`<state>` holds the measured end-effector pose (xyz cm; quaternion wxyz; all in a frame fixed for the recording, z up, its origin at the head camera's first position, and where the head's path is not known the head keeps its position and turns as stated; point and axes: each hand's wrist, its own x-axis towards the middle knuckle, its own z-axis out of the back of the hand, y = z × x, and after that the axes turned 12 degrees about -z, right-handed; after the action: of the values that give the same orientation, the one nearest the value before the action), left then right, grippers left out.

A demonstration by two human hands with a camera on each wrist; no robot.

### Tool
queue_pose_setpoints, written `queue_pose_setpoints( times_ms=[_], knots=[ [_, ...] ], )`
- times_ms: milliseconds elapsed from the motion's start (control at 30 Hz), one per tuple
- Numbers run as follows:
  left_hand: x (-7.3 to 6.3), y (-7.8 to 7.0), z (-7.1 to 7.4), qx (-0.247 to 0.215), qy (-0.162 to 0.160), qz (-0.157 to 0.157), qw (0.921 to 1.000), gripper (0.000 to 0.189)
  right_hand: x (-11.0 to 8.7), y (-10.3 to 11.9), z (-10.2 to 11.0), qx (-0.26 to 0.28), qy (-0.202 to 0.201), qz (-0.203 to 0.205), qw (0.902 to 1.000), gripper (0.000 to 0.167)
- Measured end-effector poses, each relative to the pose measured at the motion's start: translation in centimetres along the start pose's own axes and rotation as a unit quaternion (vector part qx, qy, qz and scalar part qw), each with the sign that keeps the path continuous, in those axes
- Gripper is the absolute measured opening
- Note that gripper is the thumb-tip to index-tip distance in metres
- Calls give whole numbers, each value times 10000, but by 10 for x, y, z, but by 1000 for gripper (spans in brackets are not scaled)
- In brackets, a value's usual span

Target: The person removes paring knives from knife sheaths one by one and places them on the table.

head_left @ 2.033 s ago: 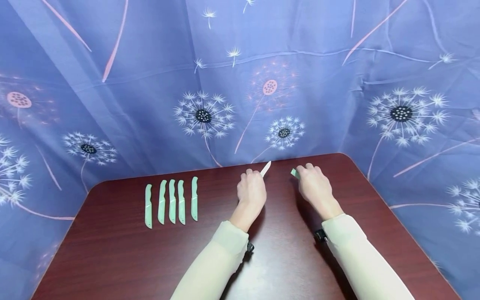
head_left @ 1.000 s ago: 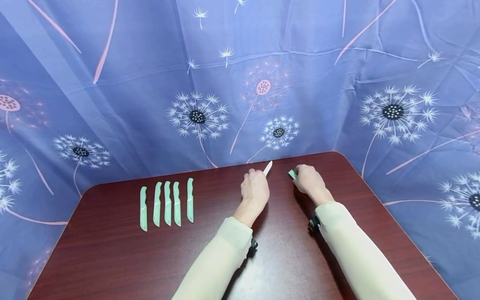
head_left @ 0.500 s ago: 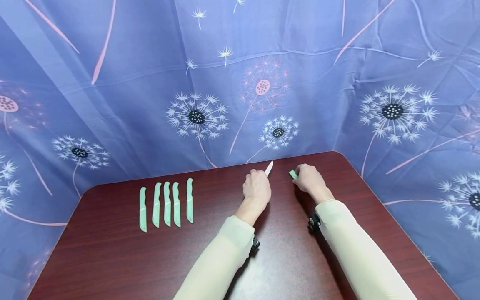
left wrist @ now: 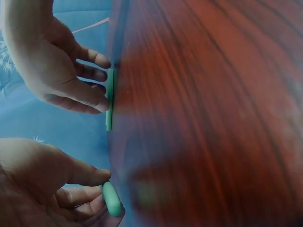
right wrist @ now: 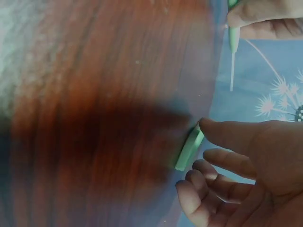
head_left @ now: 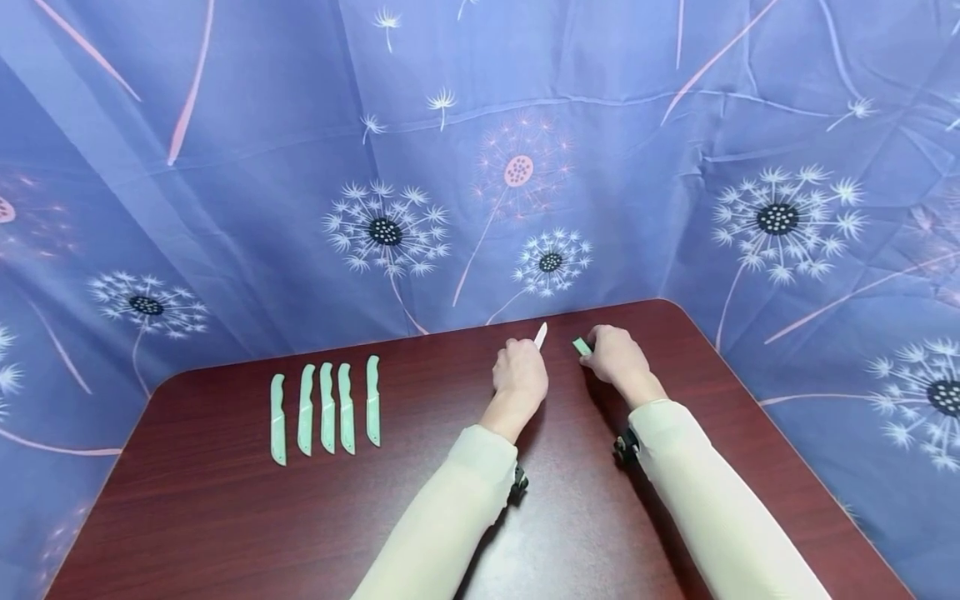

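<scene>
Near the table's far edge, my left hand (head_left: 521, 371) grips a small knife by its light green handle (left wrist: 111, 198). Its bare white blade (head_left: 541, 335) points away from me. A short gap to the right, my right hand (head_left: 617, 358) holds a light green knife sheath (head_left: 581, 346) between thumb and fingers. In the right wrist view the thumb meets one end of the sheath (right wrist: 189, 149), close to the tabletop. Blade and sheath are apart.
Several light green knives (head_left: 307, 412) in their sheaths lie side by side on the left of the dark red wooden table (head_left: 225, 525). A blue curtain (head_left: 480, 208) with dandelion prints hangs right behind the table's far edge.
My left hand has moved a little to the right with the knife, closer to the sheath. My right hand has stayed nearly in place. The head view has shifted slightly right.
</scene>
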<state>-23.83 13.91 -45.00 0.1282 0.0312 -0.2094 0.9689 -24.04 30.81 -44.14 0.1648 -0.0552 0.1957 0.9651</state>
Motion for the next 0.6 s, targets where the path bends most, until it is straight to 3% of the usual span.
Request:
queue_pose_setpoints(
  times_ms=[400,600],
  knots=[
    [9,-18,-11,-229,8,61,9997,29,-16,7,14,-28,-293,195,9994,39],
    [9,-27,-19,-353,163,22,9992,32,-20,6,16,-60,-393,290,9988,41]
  ],
)
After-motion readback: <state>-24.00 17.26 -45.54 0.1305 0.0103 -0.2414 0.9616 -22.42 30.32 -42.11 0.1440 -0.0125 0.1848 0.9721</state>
